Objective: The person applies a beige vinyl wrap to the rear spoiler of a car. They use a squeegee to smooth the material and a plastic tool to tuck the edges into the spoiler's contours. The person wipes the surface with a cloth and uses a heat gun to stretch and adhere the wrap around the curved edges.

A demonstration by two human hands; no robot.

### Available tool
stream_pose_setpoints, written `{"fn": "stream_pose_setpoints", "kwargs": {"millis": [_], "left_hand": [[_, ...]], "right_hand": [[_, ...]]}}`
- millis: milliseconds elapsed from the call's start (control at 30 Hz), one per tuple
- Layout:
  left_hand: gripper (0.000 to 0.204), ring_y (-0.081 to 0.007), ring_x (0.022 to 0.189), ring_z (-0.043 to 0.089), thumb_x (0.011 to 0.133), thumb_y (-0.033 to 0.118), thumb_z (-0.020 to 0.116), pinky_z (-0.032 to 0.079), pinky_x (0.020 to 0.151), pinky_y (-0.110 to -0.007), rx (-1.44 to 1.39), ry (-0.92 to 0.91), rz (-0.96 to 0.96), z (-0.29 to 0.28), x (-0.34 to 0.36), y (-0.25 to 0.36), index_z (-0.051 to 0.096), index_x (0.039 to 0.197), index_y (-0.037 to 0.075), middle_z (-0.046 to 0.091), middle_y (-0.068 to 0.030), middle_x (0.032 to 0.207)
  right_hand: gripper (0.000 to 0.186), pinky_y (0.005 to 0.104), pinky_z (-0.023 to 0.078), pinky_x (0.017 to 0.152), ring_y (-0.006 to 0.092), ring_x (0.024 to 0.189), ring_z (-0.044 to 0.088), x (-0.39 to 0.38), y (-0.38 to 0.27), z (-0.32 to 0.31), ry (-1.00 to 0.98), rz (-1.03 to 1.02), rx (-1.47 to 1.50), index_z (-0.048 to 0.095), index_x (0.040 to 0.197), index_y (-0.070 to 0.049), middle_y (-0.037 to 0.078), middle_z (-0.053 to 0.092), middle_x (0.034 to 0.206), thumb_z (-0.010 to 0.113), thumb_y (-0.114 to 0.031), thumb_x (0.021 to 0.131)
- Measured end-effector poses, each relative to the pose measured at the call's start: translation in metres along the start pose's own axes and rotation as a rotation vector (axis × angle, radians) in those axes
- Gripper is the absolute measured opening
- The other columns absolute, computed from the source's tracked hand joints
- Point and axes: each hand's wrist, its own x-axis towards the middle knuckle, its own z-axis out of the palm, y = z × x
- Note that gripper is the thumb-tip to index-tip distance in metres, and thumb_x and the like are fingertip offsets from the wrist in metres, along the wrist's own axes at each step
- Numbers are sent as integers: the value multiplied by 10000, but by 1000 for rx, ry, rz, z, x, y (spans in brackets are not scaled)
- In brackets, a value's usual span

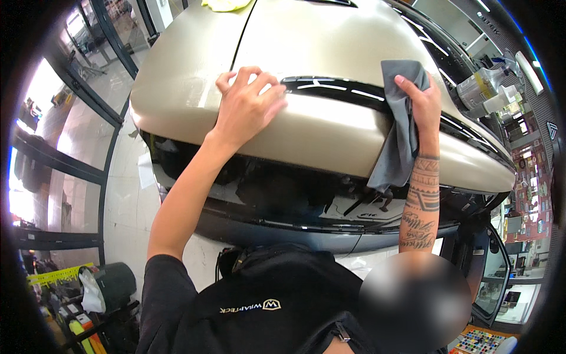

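Observation:
A satin champagne-gold car panel (330, 44) spreads in front of me, with a dark seam running up its left part. My left hand (246, 106) rests on it beside the left end of a glossy black strip (339, 88). Its fingers are curled and closed, their tips pointing down at the surface, and whatever they may pinch is hidden. To the right, my right hand (423, 103) grips a grey cloth (398, 133), thumb on top. The cloth hangs down over the strip and the panel's lower edge. Glossy black trim (277, 183) runs below.
A yellow-green cloth (227, 5) lies on the panel's far side. Spray bottles (480, 85) stand beyond the car's right side. Glass doors with dark frames (71, 150) line the left. A dark bin (115, 287) stands at lower left, and an open car door (490, 271) at lower right.

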Motion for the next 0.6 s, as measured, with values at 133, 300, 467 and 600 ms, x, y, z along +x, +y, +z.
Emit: {"fn": "stream_pose_setpoints", "kwargs": {"millis": [133, 300, 467, 600], "left_hand": [[108, -170, 1041, 526, 774, 179, 736, 277, 892, -436, 56, 44, 39, 11, -1, -8, 692, 871, 162, 632, 76, 948], [89, -172, 1000, 541, 773, 148, 723, 300, 851, -410, 33, 169, -40, 26, -4, 0, 661, 836, 142, 618, 53, 898], [117, -169, 982, 541, 757, 141, 727, 307, 843, -403, 56, 204, -45, 24, -6, 0, 656, 850, 135, 611, 46, 885], [123, -168, 979, 540, 739, 135, 732, 311, 836, -404, 39, 216, -9, 25, -4, 1, 656, 835, 133, 606, 45, 880]], "right_hand": [[372, 268, 503, 746, 140, 783, 644, 4, -5, 3, -55, 4, -12, 656, 999, 31, 94, 696, 887, 768, -244, 773], [384, 328, 514, 726, 203, 755, 663, -5, -39, 35, -256, -94, -205, 684, 966, 4, 119, 700, 823, 742, -336, 796], [376, 390, 493, 625, 321, 583, 588, 3, -63, 97, -288, -364, -435, 647, 847, 49, 225, 610, 672, 724, -311, 772], [291, 407, 505, 596, 347, 582, 621, 4, -75, 111, -362, -294, -521, 658, 788, 32, 214, 604, 623, 698, -255, 754]]}}
